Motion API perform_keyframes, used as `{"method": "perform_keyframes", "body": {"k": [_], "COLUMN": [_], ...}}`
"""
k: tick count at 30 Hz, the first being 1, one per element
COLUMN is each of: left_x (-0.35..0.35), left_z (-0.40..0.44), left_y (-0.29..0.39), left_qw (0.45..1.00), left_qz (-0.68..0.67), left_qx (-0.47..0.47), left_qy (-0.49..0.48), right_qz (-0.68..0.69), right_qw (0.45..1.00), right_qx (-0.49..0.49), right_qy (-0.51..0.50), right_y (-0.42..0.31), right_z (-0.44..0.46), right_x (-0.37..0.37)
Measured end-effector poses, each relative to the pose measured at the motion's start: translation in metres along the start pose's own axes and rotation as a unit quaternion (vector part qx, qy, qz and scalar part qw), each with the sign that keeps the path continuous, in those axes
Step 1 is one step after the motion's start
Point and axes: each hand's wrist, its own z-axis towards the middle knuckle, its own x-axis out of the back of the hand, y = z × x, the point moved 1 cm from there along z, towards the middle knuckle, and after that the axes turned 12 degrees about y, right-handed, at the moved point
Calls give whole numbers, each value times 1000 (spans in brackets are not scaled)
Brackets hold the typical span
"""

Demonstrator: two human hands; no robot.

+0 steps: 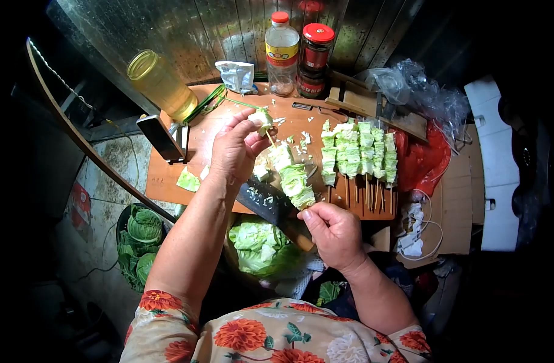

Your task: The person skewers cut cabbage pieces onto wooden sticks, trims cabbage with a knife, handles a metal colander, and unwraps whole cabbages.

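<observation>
A wooden skewer threaded with cabbage pieces (pixel 294 180) slants between my two hands. My left hand (pixel 236 140) pinches a small cabbage piece (pixel 262 121) at the skewer's upper tip. My right hand (pixel 336 233) closes on the lower end, just under the threaded cabbage. Beneath the skewer lies a dark cleaver (pixel 262 199), its handle (pixel 298 237) pointing toward my body. Several finished cabbage skewers (pixel 359 151) rest side by side on the right of the orange-brown board (pixel 198 145). Cabbage scraps (pixel 188 179) are scattered on the board.
A phone on a stand (pixel 159 138), a jar of yellow liquid (pixel 162 85), a bottle (pixel 282 54) and red-lidded jars (pixel 317 51) line the back. Whole cabbages (pixel 144 224) sit lower left, a cut cabbage (pixel 259 248) near my lap. Red plastic (pixel 425 157) lies right.
</observation>
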Motion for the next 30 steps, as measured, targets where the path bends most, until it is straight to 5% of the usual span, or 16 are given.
{"method": "perform_keyframes", "body": {"k": [30], "left_x": [-17], "left_z": [-30], "left_y": [-7], "left_qw": [984], "left_qz": [126], "left_qx": [-62], "left_qy": [-110], "right_qz": [168], "right_qw": [972], "right_qx": [-164], "right_qy": [-20], "right_y": [10], "right_z": [-10], "right_x": [-2]}}
